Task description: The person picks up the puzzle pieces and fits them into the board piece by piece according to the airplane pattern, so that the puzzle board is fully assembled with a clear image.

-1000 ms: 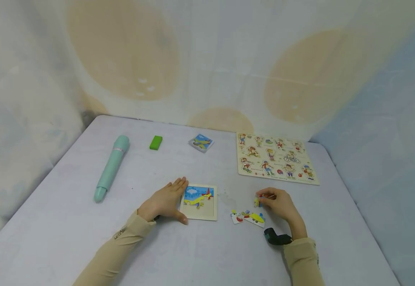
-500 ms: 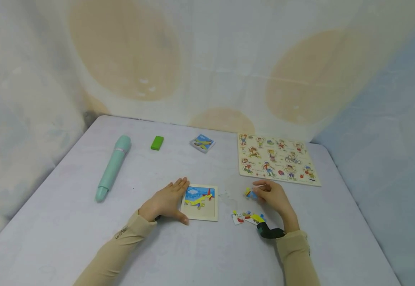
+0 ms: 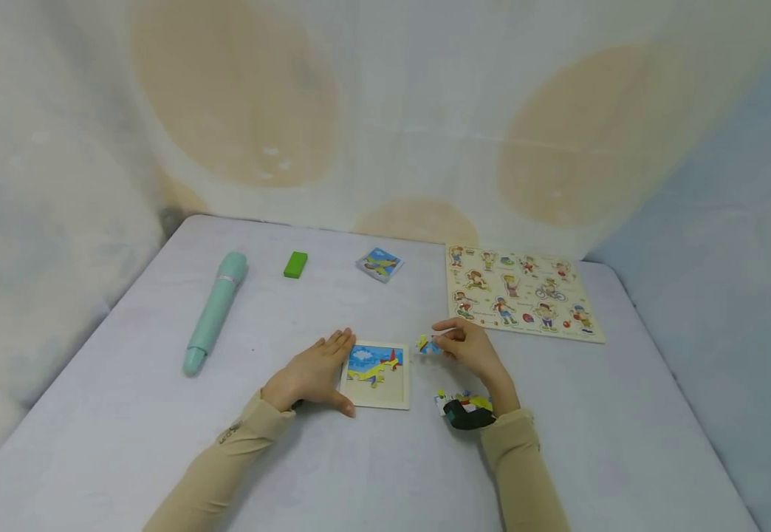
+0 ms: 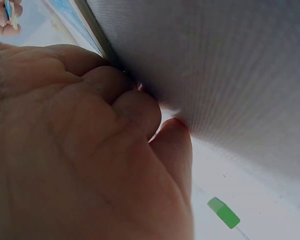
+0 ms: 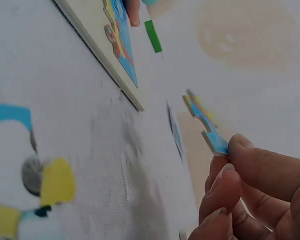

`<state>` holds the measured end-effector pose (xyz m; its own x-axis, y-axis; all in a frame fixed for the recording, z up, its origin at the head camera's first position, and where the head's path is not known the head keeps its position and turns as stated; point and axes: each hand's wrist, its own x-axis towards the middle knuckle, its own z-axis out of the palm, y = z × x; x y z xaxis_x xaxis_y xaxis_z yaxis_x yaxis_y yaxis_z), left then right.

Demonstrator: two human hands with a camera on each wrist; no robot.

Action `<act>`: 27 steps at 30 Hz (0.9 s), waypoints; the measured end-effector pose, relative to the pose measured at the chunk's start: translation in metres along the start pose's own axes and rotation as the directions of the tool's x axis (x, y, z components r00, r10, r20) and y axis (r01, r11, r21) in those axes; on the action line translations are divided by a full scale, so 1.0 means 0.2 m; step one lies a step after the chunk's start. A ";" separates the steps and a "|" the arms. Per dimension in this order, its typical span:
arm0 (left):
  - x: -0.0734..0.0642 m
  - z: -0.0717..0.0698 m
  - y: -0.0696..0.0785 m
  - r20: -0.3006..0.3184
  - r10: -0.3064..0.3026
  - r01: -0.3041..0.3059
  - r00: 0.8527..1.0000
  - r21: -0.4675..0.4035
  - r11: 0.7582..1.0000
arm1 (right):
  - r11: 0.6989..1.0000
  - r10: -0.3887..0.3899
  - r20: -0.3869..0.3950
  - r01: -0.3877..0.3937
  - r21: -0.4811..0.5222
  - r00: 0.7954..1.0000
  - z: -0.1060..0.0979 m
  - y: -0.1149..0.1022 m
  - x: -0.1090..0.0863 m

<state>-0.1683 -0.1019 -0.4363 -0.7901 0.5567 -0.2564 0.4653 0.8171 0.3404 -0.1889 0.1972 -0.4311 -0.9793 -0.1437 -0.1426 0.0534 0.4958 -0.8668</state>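
Observation:
In the head view my left hand (image 3: pixel 312 372) rests at the left edge of a small wooden puzzle tray (image 3: pixel 395 394), fingers extended and thumb along its lower corner. Joined pieces with blue sky and a yellow plane (image 3: pixel 367 362) fill the tray's upper and left part; its lower right shows bare wood. My right hand (image 3: pixel 475 351) pinches a blue and yellow puzzle piece (image 5: pixel 208 125) between thumb and fingers, raised just right of the tray's upper right corner. Several loose puzzle pieces (image 3: pixel 484 403) lie below that hand, partly hidden by the black wrist camera (image 3: pixel 468 416).
Toward the back stand a green block (image 3: pixel 295 264) and a small plane picture card (image 3: pixel 380 264). A large wooden board with children figures (image 3: pixel 525 292) lies at the back right. On the left is a long mint-green cylinder with a rounded head (image 3: pixel 216 314).
My right hand has carried the puzzle piece left and away from me, from beside the loose pieces to near the tray. The left hand keeps its place at the tray.

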 end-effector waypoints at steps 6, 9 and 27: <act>-0.01 0.00 -0.01 0.004 0.004 -0.004 1.000 -0.011 1.000 | 1.000 -0.004 0.044 0.005 -0.024 0.999 0.06 -0.02 0.00; -0.01 0.00 -0.01 0.000 0.003 -0.003 1.000 -0.008 1.000 | 0.999 -0.014 0.062 0.017 -0.046 0.998 0.09 -0.02 0.01; 0.00 0.00 0.00 0.001 -0.003 0.003 1.000 -0.008 1.000 | 0.986 -0.010 0.129 0.031 -0.164 0.992 0.22 -0.11 -0.02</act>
<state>-0.1692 -0.1022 -0.4361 -0.7910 0.5546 -0.2583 0.4596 0.8174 0.3473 -0.1765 0.1481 -0.4319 -0.9463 -0.2582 -0.1944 -0.0101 0.6249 -0.7807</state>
